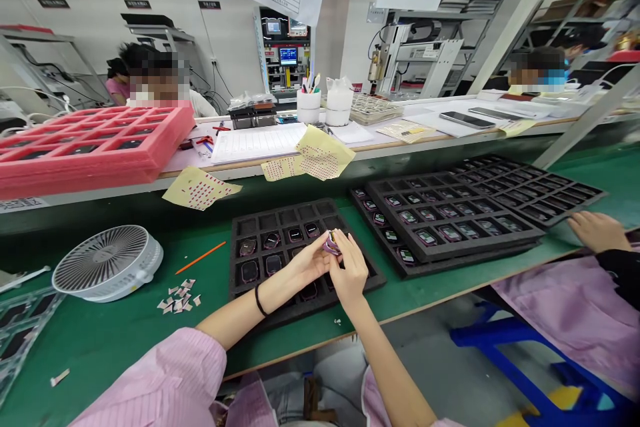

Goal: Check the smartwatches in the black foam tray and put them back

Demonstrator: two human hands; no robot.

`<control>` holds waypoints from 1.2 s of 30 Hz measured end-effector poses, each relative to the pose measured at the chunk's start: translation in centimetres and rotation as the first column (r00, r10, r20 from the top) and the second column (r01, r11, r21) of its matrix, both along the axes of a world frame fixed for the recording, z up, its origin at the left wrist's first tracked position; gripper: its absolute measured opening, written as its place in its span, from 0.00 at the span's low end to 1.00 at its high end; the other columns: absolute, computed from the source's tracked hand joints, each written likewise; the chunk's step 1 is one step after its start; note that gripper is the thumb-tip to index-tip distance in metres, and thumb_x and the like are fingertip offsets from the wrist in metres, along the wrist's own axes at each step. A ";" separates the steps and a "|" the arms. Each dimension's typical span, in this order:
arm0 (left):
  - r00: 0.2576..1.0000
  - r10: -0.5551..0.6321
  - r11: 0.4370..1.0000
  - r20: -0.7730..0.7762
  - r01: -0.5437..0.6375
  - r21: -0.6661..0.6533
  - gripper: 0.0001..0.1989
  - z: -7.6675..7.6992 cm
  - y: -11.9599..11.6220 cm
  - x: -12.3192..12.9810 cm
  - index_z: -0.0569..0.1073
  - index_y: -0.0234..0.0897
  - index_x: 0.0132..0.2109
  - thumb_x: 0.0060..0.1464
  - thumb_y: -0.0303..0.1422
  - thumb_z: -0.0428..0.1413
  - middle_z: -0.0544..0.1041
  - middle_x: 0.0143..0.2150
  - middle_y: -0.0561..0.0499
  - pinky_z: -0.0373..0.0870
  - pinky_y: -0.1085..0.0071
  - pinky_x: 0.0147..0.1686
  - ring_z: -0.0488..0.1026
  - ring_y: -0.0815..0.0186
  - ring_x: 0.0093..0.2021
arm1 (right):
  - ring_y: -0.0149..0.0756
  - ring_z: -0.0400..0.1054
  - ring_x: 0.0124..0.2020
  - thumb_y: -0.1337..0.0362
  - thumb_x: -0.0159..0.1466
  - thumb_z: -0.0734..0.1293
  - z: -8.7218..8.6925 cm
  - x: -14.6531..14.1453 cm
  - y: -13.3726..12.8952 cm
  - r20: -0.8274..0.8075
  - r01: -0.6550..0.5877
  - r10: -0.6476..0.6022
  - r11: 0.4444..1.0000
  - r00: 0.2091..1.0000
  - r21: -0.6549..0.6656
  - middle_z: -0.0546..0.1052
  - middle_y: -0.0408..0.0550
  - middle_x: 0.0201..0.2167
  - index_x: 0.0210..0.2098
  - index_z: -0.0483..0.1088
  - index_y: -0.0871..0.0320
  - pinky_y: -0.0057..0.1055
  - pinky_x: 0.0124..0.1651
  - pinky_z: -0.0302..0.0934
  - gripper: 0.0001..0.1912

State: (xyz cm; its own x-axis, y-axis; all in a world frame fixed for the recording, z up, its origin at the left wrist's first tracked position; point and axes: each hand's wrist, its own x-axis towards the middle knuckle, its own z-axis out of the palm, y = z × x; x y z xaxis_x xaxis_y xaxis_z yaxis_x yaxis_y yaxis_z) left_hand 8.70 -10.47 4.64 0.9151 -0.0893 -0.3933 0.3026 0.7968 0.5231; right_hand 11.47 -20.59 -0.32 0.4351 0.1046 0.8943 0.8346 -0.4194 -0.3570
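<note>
Both hands are together over the tray. My left hand (305, 263), a black band (259, 301) on its wrist, and my right hand (350, 267) close in on a small watch (331, 245) with a purple strap. Fingers on both sides are curled and pinching it, a firm grasp, though they hide most of the case. The watch sits in the air above the right part of a black foam tray (280, 211), not touching the cells as far as I can tell.

More watches (271, 240) with dark faces lie in that tray's cells, some cells bare at the far end. To the right, stacked black trays (450, 213) hold further watches. A co-worker's hand (597, 230) lies at the far right, at the edge of the last tray, a pink sleeve (575, 300) near it.

On the green bench mat (120, 347), left of me: a white desk fan (107, 263), an orange pencil (200, 258), and a little heap of paper scraps (180, 295). Farther off – a stack of pink foam trays (85, 140) and yellow sticker sheets (200, 188).
</note>
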 end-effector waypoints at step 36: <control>0.886 -0.461 -0.332 -0.060 -0.109 0.937 0.14 0.0 4.0 4.2 0.75 0.37 0.35 0.36 0.29 0.65 0.79 0.35 0.47 0.65 0.70 0.41 0.75 0.57 0.39 | 0.49 0.52 0.64 0.53 0.68 0.53 -3.1 0.5 -0.9 -0.536 -0.157 0.034 0.970 0.844 -0.186 0.62 0.61 0.60 0.61 0.57 0.60 0.56 0.63 0.46 0.27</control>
State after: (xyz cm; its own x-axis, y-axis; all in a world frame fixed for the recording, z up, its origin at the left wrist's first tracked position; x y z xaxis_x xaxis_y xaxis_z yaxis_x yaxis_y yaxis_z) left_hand 12.91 -6.46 4.68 0.9977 -0.0682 -0.0034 -0.0552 -0.8346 0.5481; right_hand 12.01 -21.54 -3.44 0.8095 0.3319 0.4842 0.5871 -0.4642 -0.6632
